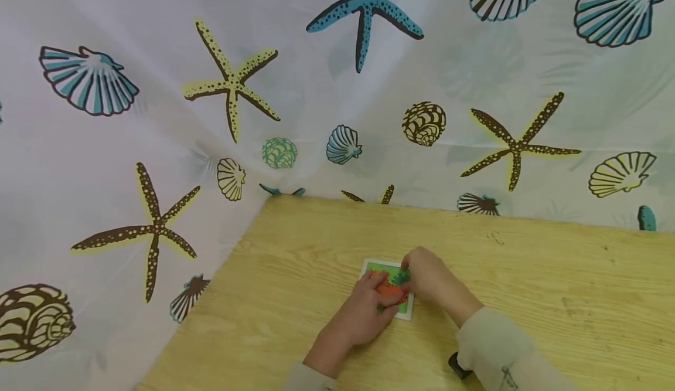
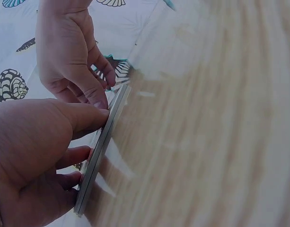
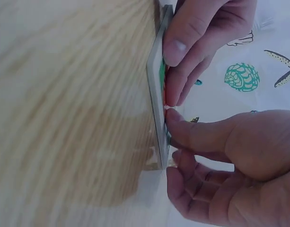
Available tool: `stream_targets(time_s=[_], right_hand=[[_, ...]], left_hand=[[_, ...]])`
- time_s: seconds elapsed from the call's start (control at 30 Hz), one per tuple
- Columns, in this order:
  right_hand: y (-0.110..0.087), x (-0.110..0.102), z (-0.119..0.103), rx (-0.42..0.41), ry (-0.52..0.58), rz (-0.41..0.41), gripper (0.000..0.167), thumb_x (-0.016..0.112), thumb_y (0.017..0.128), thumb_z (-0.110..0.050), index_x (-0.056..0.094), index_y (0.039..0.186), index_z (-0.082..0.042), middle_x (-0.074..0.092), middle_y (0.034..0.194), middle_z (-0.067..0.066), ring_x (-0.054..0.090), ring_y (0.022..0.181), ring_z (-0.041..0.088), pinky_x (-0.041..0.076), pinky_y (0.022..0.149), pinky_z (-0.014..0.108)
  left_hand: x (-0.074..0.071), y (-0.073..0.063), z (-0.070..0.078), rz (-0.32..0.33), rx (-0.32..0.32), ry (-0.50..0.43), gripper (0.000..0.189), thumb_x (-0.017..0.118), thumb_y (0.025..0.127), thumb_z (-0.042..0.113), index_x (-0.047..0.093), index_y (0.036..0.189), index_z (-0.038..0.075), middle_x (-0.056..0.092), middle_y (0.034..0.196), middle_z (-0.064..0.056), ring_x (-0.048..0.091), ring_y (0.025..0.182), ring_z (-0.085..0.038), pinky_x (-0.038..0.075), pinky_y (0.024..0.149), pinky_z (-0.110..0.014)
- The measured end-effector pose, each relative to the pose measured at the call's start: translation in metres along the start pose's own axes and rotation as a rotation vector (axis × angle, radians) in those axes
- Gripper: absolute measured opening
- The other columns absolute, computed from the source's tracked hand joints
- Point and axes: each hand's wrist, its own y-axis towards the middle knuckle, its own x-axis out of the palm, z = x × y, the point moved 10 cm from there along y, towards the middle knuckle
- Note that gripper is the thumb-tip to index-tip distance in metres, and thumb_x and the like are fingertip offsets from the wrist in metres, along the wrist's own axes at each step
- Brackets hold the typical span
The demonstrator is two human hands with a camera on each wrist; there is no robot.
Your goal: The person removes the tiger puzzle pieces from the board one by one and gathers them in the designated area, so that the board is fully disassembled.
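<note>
A small square board (image 1: 406,313) with a white border lies flat on the table, its surface a green and orange picture. Spread over the board's orange part (image 1: 389,289), my left hand (image 1: 364,312) touches it with its fingertips. My right hand (image 1: 428,274) is at the board's right edge, thumb and bent fingers pinching a dark green leaf-shaped piece (image 1: 399,278) at the top of the orange part. In the right wrist view the right thumb and fingers meet close over the board's face, hiding most of that piece.
The wood-grain table (image 1: 527,274) extends around the board on all sides. A white curtain (image 1: 295,109) printed with starfish and shells hangs along the table's back and left edges. Beside the right sleeve lies a small black object (image 1: 457,366).
</note>
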Motion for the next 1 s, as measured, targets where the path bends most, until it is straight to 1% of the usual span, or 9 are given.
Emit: stream_targets(time_s=[0.1,0.23,0.33,0.47,0.6,0.73,1.0], right_hand=[[0.0019,-0.0008,-0.0021,-0.010,-0.007,0.015,0.029,0.085,0.087,-0.006,0.073,0.109,0.008,0.069,0.112,0.019,0.067,0.108,0.034,0.056,0.096,0.047],[0.0042,0.0010,0.0007,0.002,0.011,0.022,0.023,0.083,0.088,-0.005,0.074,0.107,0.006,0.072,0.106,0.016,0.068,0.101,0.030,0.057,0.093,0.046],[0.0049,0.0021,0.0017,0.009,0.010,0.025,0.018,0.081,0.089,-0.001,0.073,0.104,0.006,0.071,0.106,0.016,0.068,0.104,0.031,0.057,0.095,0.047],[0.0053,0.0028,-0.0013,0.003,-0.027,0.023,0.017,0.079,0.090,0.001,0.072,0.104,0.007,0.070,0.110,0.020,0.067,0.110,0.036,0.056,0.097,0.047],[0.0055,0.0035,-0.0035,0.005,-0.056,0.016,0.018,0.079,0.091,0.000,0.072,0.105,0.008,0.067,0.108,0.019,0.065,0.107,0.035,0.057,0.095,0.047],[0.0056,0.0044,-0.0033,0.008,-0.065,0.013,0.019,0.078,0.091,0.000,0.071,0.107,0.008,0.066,0.105,0.018,0.064,0.105,0.034,0.057,0.094,0.047],[0.0059,0.0035,-0.0025,0.021,-0.042,0.002,0.021,0.078,0.091,0.000,0.070,0.109,0.008,0.067,0.117,0.022,0.064,0.116,0.040,0.053,0.101,0.050]], left_hand=[[-0.0039,-0.0010,-0.0007,0.009,0.015,0.008,0.035,0.070,0.101,0.018,0.070,0.135,0.012,0.042,0.158,-0.028,0.027,0.150,-0.055,0.030,0.121,-0.063],[-0.0045,-0.0031,-0.0019,0.004,0.018,-0.017,0.034,0.070,0.101,0.018,0.071,0.134,0.011,0.042,0.158,-0.029,0.027,0.149,-0.056,0.030,0.120,-0.065],[-0.0025,-0.0038,-0.0018,-0.004,0.017,-0.026,0.033,0.069,0.101,0.019,0.072,0.133,0.011,0.042,0.158,-0.028,0.027,0.150,-0.055,0.028,0.121,-0.064],[-0.0011,-0.0027,-0.0013,-0.001,0.029,-0.008,0.034,0.068,0.102,0.019,0.071,0.135,0.010,0.042,0.159,-0.028,0.028,0.151,-0.051,0.025,0.123,-0.062],[-0.0017,-0.0019,-0.0007,-0.001,0.034,0.010,0.033,0.068,0.103,0.019,0.071,0.135,0.010,0.041,0.159,-0.027,0.028,0.151,-0.051,0.025,0.124,-0.061],[-0.0023,-0.0029,-0.0006,-0.008,0.015,0.012,0.034,0.069,0.102,0.020,0.071,0.135,0.012,0.041,0.160,-0.026,0.028,0.152,-0.049,0.025,0.124,-0.059],[-0.0016,-0.0041,-0.0015,-0.011,0.006,0.015,0.034,0.068,0.102,0.019,0.071,0.136,0.012,0.040,0.160,-0.025,0.027,0.153,-0.047,0.023,0.125,-0.058]])
